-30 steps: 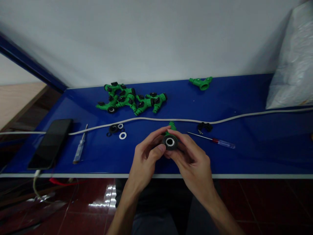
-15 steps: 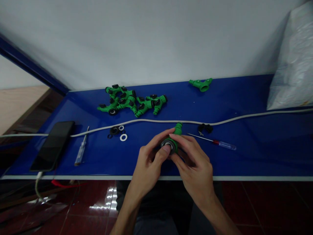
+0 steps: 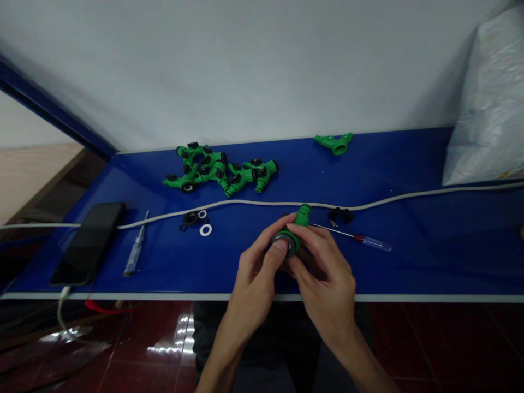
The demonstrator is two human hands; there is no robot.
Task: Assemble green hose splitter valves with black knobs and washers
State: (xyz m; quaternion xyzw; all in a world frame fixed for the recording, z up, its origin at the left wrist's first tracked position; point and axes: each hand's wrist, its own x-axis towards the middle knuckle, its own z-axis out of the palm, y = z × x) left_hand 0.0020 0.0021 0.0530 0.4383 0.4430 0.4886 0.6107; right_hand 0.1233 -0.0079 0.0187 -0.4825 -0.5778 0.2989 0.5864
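Note:
Between both hands, above the front of the blue table, I hold a green Y-shaped hose connector [image 3: 303, 215] with a black ring at its wide end. My left hand [image 3: 256, 267] is closed around that end, its thumb pressed onto the opening. On the other side my right hand [image 3: 327, 273] grips the green body with its fingers. My fingers hide much of the connector. Just beyond the right hand lies a screwdriver [image 3: 374, 243] with a clear and red handle. Black small parts [image 3: 341, 215] and screws rest by the cable.
Several assembled green connectors [image 3: 213, 170] are grouped at the back left. A bare green connector body [image 3: 338, 144] lies near the wall. White and black rings [image 3: 206, 230], another screwdriver [image 3: 135, 252] and a phone [image 3: 88, 243] are left. A white cable [image 3: 254, 202] crosses the table; a plastic bag [image 3: 487, 103] stands right.
The connector has tilted slightly and shifted a little to the right with my left hand. My left thumb still presses on its wide end. The table items stay in place.

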